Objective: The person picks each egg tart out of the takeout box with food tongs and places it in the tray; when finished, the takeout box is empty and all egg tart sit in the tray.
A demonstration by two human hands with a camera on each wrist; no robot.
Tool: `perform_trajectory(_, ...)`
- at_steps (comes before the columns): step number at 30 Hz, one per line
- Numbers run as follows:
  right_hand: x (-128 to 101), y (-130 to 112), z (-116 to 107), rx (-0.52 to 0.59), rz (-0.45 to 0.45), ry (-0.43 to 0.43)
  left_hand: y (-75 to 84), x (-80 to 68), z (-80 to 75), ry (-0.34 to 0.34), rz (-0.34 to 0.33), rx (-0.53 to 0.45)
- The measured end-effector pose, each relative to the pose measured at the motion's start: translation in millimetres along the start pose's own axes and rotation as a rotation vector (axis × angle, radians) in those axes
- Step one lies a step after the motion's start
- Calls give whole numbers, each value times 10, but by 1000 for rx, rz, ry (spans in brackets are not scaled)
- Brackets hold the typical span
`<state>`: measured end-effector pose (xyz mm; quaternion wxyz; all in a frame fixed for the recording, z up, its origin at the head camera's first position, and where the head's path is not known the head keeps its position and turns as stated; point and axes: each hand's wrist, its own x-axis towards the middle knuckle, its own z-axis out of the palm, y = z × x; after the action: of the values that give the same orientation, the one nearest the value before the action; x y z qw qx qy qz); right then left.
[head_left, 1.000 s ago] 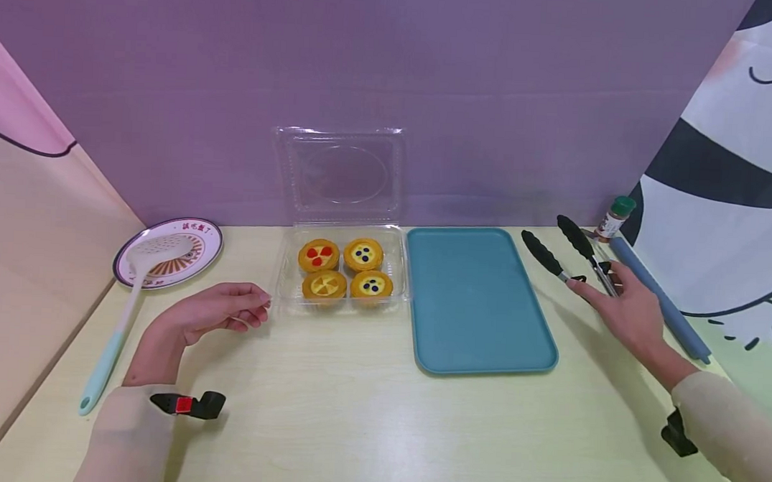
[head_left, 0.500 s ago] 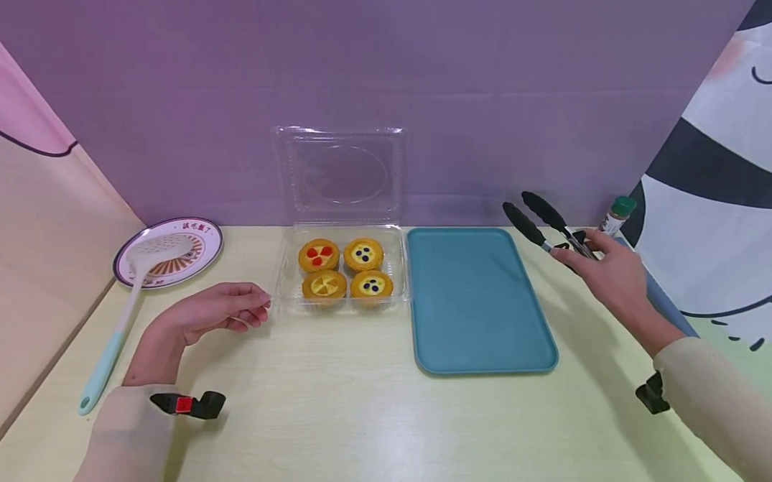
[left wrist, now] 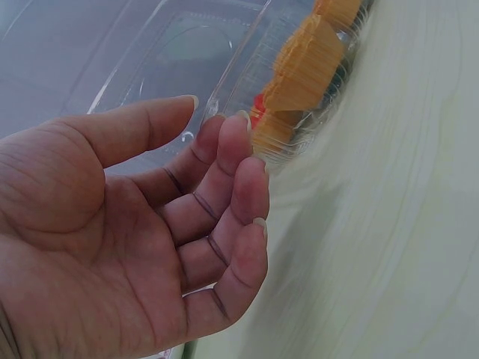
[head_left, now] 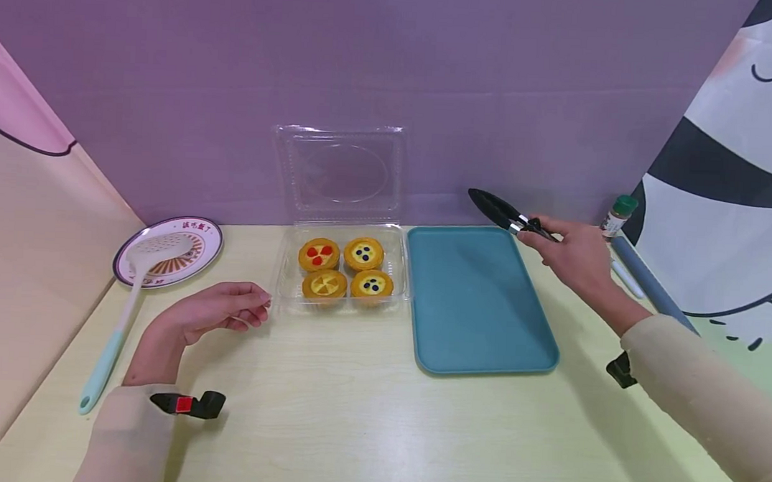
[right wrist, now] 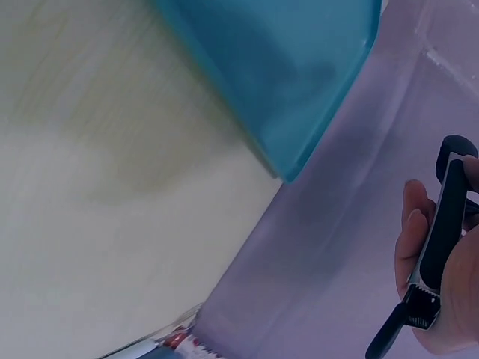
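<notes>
My right hand [head_left: 573, 253] grips black tongs [head_left: 500, 210] in the air above the far right corner of the teal tray [head_left: 480, 303], their tips pointing left and pressed together. In the right wrist view my fingers [right wrist: 415, 224] curl round the tongs' handle [right wrist: 441, 239]. A clear plastic box [head_left: 281, 279] with its lid [head_left: 339, 173] leaning back against the wall holds several fruit tarts [head_left: 344, 269]. My left hand [head_left: 217, 311] rests on the table just left of the box, palm turned up, fingers [left wrist: 239, 172] relaxed and holding nothing.
A patterned plate [head_left: 195, 236] at the far left carries the head of a white slotted spatula [head_left: 127, 298]. A green-capped spice bottle [head_left: 616, 215] and a blue roll [head_left: 655, 289] lie by the right wall. Purple wall runs along the back.
My right hand has lifted the tongs off the table at the right and carried them up and left over the tray's far corner; their arms have come together. My left hand stayed still.
</notes>
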<state>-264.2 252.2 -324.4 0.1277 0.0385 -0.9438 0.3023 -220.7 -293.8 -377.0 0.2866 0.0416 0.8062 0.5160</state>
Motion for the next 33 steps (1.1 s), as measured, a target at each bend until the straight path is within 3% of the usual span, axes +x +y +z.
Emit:
perform_trajectory(9,11,-262,151,-74,-187,26,3,-14,-7,3,2,-1)
perform_trajectory(21,6,-459,322,-159,-253,-46,21,-26,6,-3,2,-3)
perform_trajectory(33,8,-625,461,-87,-282,-45,5,-9,4,-2,12,-2)
